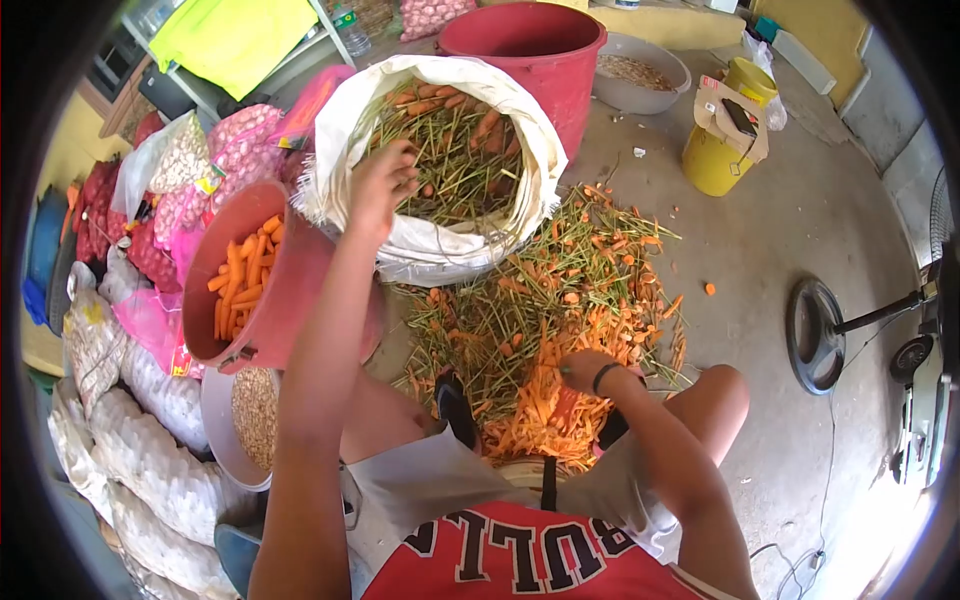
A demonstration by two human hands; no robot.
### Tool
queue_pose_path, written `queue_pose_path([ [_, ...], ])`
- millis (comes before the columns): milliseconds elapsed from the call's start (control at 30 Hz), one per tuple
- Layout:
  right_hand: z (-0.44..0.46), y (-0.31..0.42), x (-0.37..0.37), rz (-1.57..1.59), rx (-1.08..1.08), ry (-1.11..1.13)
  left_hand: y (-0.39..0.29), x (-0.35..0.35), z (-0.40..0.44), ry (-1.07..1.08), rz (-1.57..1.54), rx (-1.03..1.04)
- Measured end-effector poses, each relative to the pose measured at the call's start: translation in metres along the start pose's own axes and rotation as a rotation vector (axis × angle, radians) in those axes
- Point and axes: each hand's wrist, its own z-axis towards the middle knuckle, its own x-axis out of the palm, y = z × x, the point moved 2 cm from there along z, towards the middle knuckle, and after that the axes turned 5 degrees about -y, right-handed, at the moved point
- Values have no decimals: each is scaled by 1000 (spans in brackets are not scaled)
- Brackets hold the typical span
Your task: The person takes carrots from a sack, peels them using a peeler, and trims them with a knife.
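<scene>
My left hand (384, 188) is over the near-left rim of a white woven sack (540, 135), its fingers apart and slightly bent, with nothing seen in them. Inside the sack are unpeeled carrots (490, 130) among cut green stalks (450, 190). My right hand (588, 371), with a dark band at the wrist, is above a heap of orange carrot peelings (540, 425) between my legs. Its fingers are curled closed; what they hold, if anything, I cannot make out. Peeled carrots (240, 280) lie in a tilted red tub (300, 300) beside my left forearm.
Stalks and carrot ends (500, 320) cover the floor before me. Behind the sack stands a large red bin (570, 90); a yellow bucket (710, 165) carries cardboard and a phone (740, 117). Stuffed sacks (150, 450) line the left. A fan base (815, 335) is at right.
</scene>
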Motion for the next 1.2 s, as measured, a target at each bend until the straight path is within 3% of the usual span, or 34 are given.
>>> queue_pose_path([
  [133, 24, -2, 10, 49, -76, 4, 49, 78, 39, 213, 467, 85],
  [233, 31, -9, -6, 118, -35, 28, 88, 118, 87, 170, 1054, 438],
  [333, 31, -17, -21, 161, -96, -129, 105, 153, 119, 99, 1437, 149],
  [400, 32, -21, -26, 183, -72, -121, 128, 158, 153, 194, 1529, 111],
  [467, 30, -25, -24, 201, -77, -163, 167, 151, 192, 98, 1507, 348],
  [500, 30, -26, -24, 204, -77, -161, 151, 156, 180, 136, 1434, 215],
  [567, 28, -26, -23, 209, -76, -154, 173, 149, 205, 154, 1333, 157],
  [633, 24, -25, -25, 190, -72, -122, 186, 141, 221, 229, 1285, 226],
  [700, 22, -23, -30, 147, -66, -67, 187, 134, 215, 234, 1384, 433],
  [767, 19, -20, -30, 158, -49, -73, 169, 123, 170, 374, 898, 241],
  [833, 14, -16, -35, 154, -49, -37, 116, 120, 138, 352, 1031, -276],
  [867, 15, -15, -32, 153, -58, -60, 121, 109, 138, 275, 1120, -281],
  [933, 19, -17, -22, 148, -74, -101, 102, 98, 109, 355, 822, -453],
  [1033, 20, -21, -16, 123, -55, -74, 91, 68, 82, 354, 434, -574],
  [1133, 10, -20, -20, 164, -31, -111, 67, 41, 39, 292, 123, -531],
  [1200, 5, -21, -23, 182, -3, -92, 48, 13, -3, 371, 56, -402],
])
